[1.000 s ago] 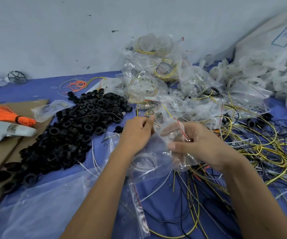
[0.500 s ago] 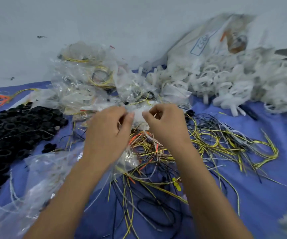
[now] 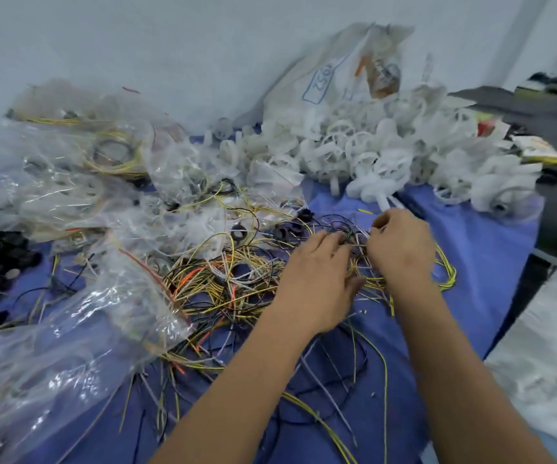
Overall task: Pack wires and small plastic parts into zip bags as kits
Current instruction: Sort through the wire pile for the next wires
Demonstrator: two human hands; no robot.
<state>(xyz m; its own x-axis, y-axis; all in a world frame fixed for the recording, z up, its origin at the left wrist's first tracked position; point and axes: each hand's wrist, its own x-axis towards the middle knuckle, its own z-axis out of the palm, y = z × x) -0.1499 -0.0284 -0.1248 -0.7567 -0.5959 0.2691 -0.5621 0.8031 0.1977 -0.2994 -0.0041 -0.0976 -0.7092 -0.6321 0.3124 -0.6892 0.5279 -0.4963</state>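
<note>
Hands off zip bag; left hand, right hand fingers now pinching wires.

Right hand fingers blurred among wires

Legible markings:

1. White sack, leaning on the wall behind the heap of white parts: a handwritten number in blue ink, enclosed in a hand-drawn blue box. It reads "1952", written at a slant up the sack's side; the first digit is faint.

2. Same sack, to the right of the number: an orange-brown printed patch showing through the plastic. It carries dark print, but the characters are too blurred to read.

No other text, brand or sign can be read.
</note>
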